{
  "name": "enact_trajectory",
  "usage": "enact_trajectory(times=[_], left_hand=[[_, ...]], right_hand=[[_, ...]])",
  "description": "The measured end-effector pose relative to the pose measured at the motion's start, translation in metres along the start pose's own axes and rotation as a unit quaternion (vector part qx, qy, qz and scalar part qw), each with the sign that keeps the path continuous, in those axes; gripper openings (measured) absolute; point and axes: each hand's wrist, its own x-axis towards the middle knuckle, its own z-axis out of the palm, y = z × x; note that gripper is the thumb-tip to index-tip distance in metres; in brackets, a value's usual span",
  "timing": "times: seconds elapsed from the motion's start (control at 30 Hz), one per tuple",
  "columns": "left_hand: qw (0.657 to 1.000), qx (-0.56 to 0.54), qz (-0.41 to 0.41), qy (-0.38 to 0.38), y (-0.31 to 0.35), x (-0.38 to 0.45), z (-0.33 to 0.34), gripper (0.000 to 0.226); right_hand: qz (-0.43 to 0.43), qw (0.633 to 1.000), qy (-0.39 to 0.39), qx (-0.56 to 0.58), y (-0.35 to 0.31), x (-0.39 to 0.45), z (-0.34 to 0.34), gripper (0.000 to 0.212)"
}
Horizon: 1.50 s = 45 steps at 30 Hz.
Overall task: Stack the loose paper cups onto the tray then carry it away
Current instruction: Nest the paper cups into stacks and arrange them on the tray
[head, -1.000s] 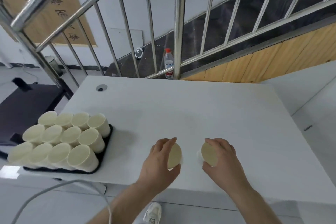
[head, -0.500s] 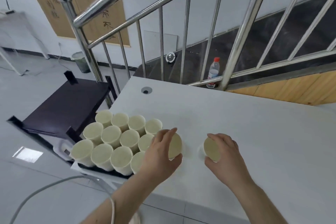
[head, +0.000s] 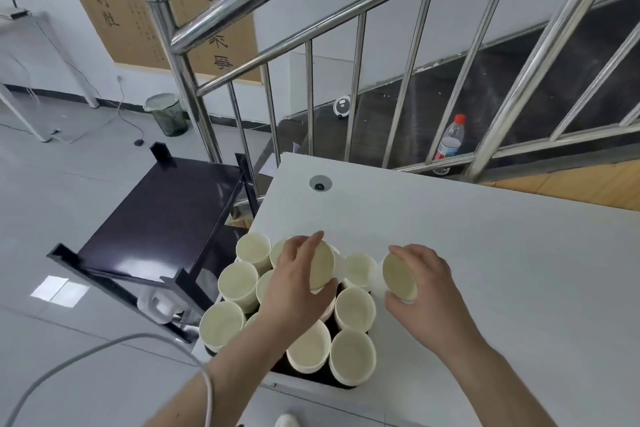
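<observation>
Each hand grips one paper cup, fingers curled round it: the left hand [head: 298, 284] holds its cup [head: 321, 270] above the cups [head: 353, 354] crowding the black tray [head: 313, 378], the right hand [head: 424, 284] its cup [head: 399, 276] just beside the tray, over the white table [head: 502, 253].

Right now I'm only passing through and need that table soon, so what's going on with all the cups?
A person is gathering loose paper cups onto a black tray at the left edge of the white table. The left hand grips one cup over the cups already standing on the tray. The right hand grips another cup just to the right of them, above the table. Neither cup is stacked yet, and the tray has not been picked up.
</observation>
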Motion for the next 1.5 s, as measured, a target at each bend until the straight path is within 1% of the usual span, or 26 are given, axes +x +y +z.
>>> enact_trajectory(times=[0.13, 0.3, 0.43, 0.53, 0.77, 1.0, 1.07, 1.27, 1.5], left_hand=[[0.999, 0.019, -0.039, 0.028, -0.007, -0.002, -0.009, 0.076], [0.991, 0.085, -0.096, 0.046, -0.031, 0.007, -0.042, 0.075], [0.987, 0.101, -0.111, 0.062, -0.048, 0.021, -0.054, 0.071], [0.987, 0.111, -0.100, 0.056, -0.064, 0.033, -0.058, 0.070], [0.991, 0.114, -0.066, -0.007, -0.109, 0.057, -0.064, 0.069], [0.981, 0.140, -0.043, -0.125, -0.143, 0.077, -0.061, 0.071], [0.978, 0.141, -0.046, -0.145, -0.147, 0.077, -0.060, 0.072], [0.977, 0.140, -0.054, -0.151, -0.154, 0.076, -0.058, 0.067], [0.973, 0.151, -0.071, -0.157, -0.155, 0.078, -0.053, 0.064]], right_hand=[[-0.036, 0.999, -0.015, 0.004, -0.004, 0.011, 0.002, 0.062], [-0.075, 0.996, -0.026, 0.029, -0.029, 0.027, 0.018, 0.063], [-0.076, 0.996, -0.036, 0.023, -0.047, 0.039, 0.034, 0.064], [-0.076, 0.996, -0.049, 0.007, -0.062, 0.054, 0.048, 0.066], [-0.054, 0.994, -0.089, -0.042, -0.096, 0.086, 0.093, 0.065], [0.007, 0.987, -0.126, -0.095, -0.104, 0.102, 0.136, 0.066], [0.015, 0.986, -0.138, -0.096, -0.105, 0.103, 0.141, 0.067], [0.028, 0.982, -0.154, -0.110, -0.101, 0.107, 0.148, 0.068], [0.041, 0.975, -0.170, -0.140, -0.098, 0.111, 0.155, 0.061]])
